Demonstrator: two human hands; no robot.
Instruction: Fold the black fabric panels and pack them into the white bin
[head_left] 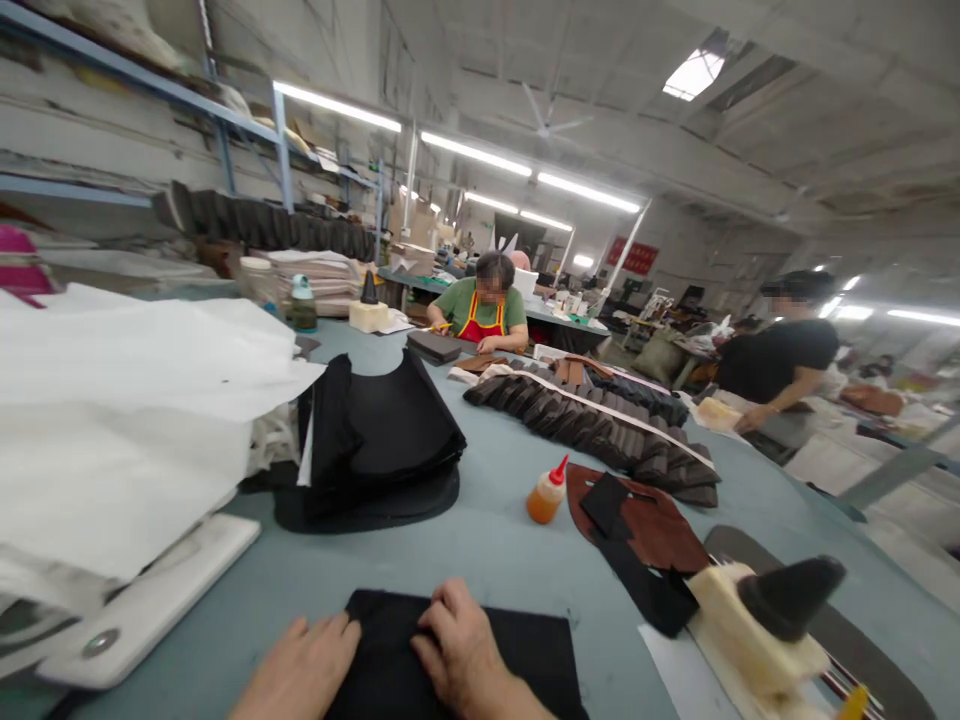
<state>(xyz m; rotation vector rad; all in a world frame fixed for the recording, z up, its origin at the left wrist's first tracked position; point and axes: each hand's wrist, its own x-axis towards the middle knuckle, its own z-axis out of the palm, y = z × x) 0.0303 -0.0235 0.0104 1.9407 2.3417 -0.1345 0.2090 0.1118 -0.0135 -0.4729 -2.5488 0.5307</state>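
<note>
A flat, dark rectangular piece of black fabric (525, 650) lies on the table right in front of me. My left hand (307, 660) rests flat on its left edge, fingers stretched out and close together. Over the middle of the piece, my right hand (461, 640) has its fingers curled, with thumb and fingertips pinching at the cloth. The near part of the fabric runs out of the bottom of the view. Beyond it stands a small glue bottle (545, 497) with amber liquid and a red nozzle, touched by neither hand.
A stack of black pieces (397, 420) lies ahead left, beside white sheets (150, 350) and a white board (165, 600). At right are brown leather (660, 530) and a cream block with a black cone (791, 597). Overlapping dark pieces (600, 425) lie beyond; a co-worker (480, 310) sits opposite.
</note>
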